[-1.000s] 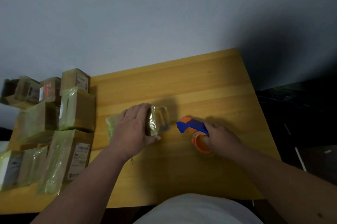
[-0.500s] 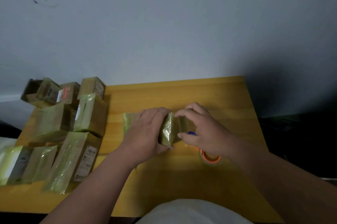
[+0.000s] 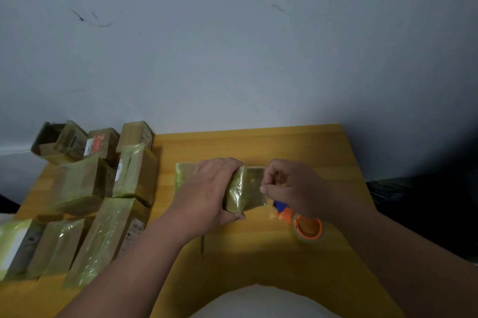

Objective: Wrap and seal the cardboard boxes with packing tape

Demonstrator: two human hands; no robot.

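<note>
A small cardboard box (image 3: 244, 189) wrapped in glossy yellowish tape lies on the wooden table (image 3: 258, 147) in the middle. My left hand (image 3: 207, 193) grips it from above, fingers curled over its top, covering most of its left half. My right hand (image 3: 292, 185) is at the box's right end with curled fingers pinching the tape there. The orange and blue tape dispenser (image 3: 306, 226) lies on the table just below my right hand, partly hidden by it.
Several tape-wrapped cardboard boxes (image 3: 85, 183) are piled along the table's left side, reaching from the wall to the near edge. A grey wall stands behind the table. The table's right edge (image 3: 362, 175) drops to a dark floor.
My right hand let go of the tape dispenser, which now lies on the table, and moved left to the box's right end. My left hand has stayed on the box.
</note>
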